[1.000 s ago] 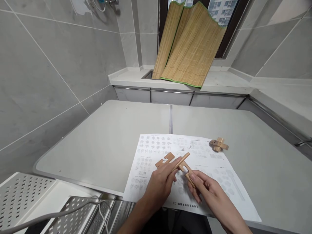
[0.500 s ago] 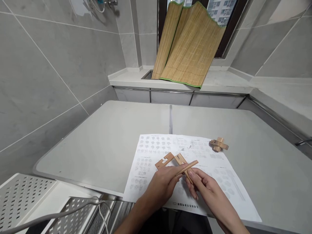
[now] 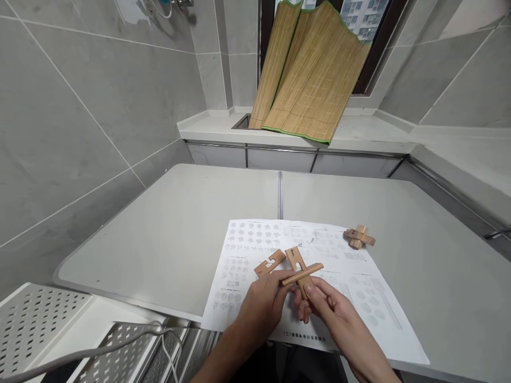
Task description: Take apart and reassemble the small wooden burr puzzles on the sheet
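My left hand is closed on the near end of a narrow wooden puzzle piece. That piece lies crosswise over a slotted wooden puzzle piece with a dark mark near its far end. The near end of the slotted piece is pinched between the thumb and fingers of my right hand. How the two pieces fit at the crossing is hard to make out. Just beyond my left fingers, a notched wooden piece rests on the printed paper sheet.
An interlocked wooden cross sits at the sheet's upper right edge. Around it spreads the grey folding table. White perforated racks and a grey cable are at the lower left. A bamboo mat leans by the window.
The slotted piece has turned to face up more, showing its slot. The narrow piece has tilted flatter across it, and more of its near end shows. My right fingers have shifted slightly left.
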A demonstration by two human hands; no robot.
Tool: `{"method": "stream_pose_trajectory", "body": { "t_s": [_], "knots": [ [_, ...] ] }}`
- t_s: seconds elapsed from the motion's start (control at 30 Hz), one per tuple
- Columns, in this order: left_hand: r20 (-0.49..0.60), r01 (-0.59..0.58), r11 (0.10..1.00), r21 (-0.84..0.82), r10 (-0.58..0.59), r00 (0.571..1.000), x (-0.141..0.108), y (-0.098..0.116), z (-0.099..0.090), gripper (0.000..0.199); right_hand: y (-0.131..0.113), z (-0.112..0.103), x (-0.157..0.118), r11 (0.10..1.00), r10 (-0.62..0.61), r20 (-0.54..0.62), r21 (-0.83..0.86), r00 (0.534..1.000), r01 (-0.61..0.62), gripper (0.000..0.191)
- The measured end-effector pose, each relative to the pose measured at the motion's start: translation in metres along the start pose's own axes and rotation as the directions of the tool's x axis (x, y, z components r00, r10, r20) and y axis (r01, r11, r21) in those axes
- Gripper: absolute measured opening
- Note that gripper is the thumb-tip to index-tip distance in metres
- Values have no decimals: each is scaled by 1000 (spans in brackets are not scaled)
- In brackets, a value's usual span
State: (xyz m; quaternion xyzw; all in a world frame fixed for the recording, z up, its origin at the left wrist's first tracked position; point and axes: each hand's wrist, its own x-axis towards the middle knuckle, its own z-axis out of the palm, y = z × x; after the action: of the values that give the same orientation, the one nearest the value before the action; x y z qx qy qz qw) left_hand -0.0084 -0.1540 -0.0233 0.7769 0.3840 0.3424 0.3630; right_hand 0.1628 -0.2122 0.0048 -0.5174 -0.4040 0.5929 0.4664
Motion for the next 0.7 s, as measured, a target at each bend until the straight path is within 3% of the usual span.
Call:
{"method": "stream_pose_trajectory", "body": {
  "t_s": [0.2,0.37,0.57,0.7],
  "knots": [
    [47,-57,996,-73,61,997,3,3,-2,36,-1,-3,-2,1000,-16,9,-6,1000,16,46],
    [24,-139,990,-11,139,990,1,-3,-1,29,2,-4,-5,1000,-7,-18,8,1000,8,45],
    [41,-137,990,25,136,990,0,-6,1,27,5,-4,-6,1000,4,-23,23,1000,-4,47],
    [-3,-218,974,65,218,976,-1,-3,1,26,6,-3,-5,999,-15,-28,38,999,16,46]
  ]
}}
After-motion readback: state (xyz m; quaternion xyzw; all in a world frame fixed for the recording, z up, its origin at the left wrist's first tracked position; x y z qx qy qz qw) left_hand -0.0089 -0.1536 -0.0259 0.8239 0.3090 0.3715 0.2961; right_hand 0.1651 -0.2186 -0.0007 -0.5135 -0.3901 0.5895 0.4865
